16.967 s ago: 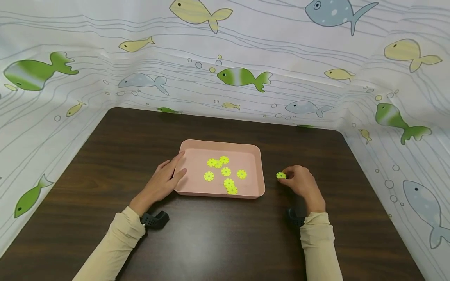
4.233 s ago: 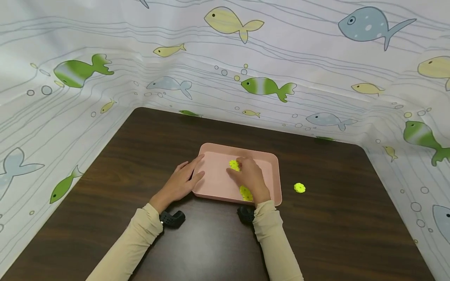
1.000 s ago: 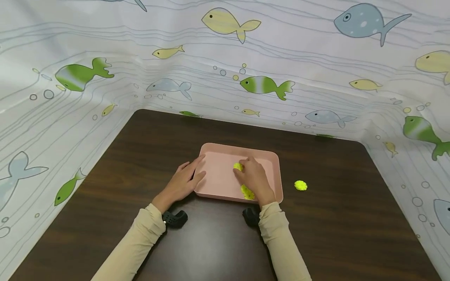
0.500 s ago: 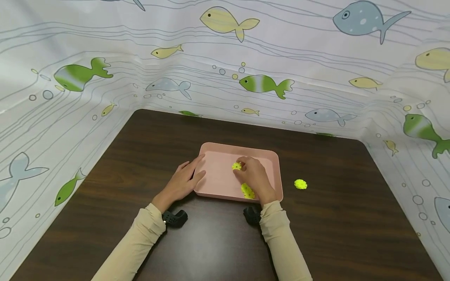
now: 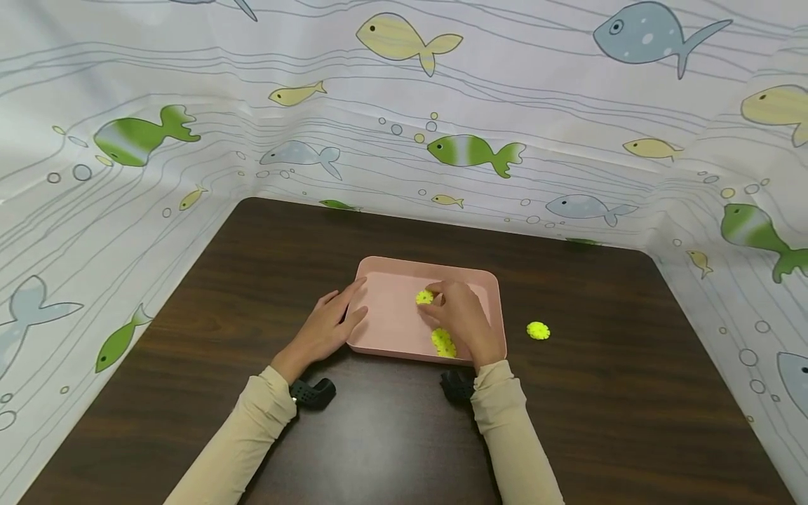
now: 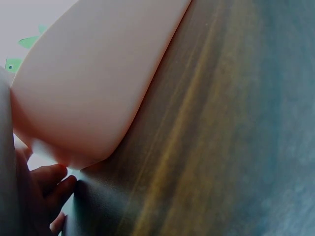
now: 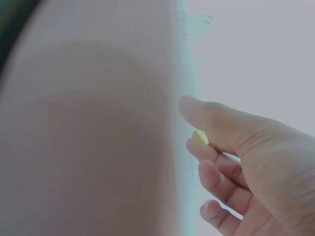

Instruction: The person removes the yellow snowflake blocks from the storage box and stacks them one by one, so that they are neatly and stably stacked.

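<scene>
A shallow pink tray (image 5: 388, 319) lies on the dark table. My left hand (image 5: 324, 326) rests at its left side, fingers spread over the rim; in the left wrist view, loosely bent fingers (image 6: 49, 179) show beside the tray's corner. Over the tray's right half, my right hand (image 5: 461, 312) pinches a bright yellow, notched interlocking disc (image 5: 424, 297) between thumb and forefinger. Only a yellow sliver of disc (image 7: 202, 136) shows between those fingers in the right wrist view. More yellow discs (image 5: 444, 343) overlap near the tray's front wall, partly hidden by the right hand.
To the right of the tray, yellow notched discs (image 5: 539, 330) lie in a small overlapping pile on the table (image 5: 606, 379). A white curtain (image 5: 379, 98) printed with fish surrounds the table at the back and sides.
Over 17 seconds, several discs have left the tray's middle and a pile now lies on the table at right. The right hand came back into the tray; lately it shifted slightly right.
</scene>
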A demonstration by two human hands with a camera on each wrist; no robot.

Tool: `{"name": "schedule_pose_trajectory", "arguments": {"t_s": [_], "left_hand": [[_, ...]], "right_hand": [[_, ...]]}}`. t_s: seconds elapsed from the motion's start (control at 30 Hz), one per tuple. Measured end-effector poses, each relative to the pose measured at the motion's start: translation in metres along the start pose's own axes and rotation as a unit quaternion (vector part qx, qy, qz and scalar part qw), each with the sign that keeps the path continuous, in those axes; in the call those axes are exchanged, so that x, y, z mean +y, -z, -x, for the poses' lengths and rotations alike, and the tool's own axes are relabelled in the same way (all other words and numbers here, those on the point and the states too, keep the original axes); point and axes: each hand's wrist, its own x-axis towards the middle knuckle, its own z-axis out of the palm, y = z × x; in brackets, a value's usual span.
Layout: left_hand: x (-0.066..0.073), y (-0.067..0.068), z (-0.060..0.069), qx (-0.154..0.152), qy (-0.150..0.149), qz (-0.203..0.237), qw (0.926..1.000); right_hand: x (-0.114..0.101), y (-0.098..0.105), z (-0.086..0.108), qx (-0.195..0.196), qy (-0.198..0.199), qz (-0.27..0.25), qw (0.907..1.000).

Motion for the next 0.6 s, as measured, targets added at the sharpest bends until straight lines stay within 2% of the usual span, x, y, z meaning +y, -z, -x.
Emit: {"name": "schedule_pose_trajectory", "arguments": {"t_s": [0.1,0.2,0.4,0.5,0.6], "left_hand": [[0.0,-0.001,0.0,0.001,0.0,0.001,1.0],[-0.002,-0.001,-0.001,0.002,0.001,0.0,1.0],[-0.004,-0.003,-0.002,-0.009,-0.001,0.001,1.0],[-0.004,-0.004,-0.002,-0.009,-0.002,0.006,0.9999],[-0.004,-0.004,-0.003,-0.005,-0.003,0.008,0.9999]], "right_hand": [[0.006,0.022,0.006,0.033,0.036,-0.002,0.9988],[0.019,0.051,0.02,0.068,0.039,0.001,0.9969],[0.066,0.104,0.065,0.106,-0.029,0.012,0.9939],[0.096,0.12,0.089,0.101,-0.073,0.005,0.9923],[0.122,0.125,0.106,0.075,-0.116,-0.007,0.9904]]}}
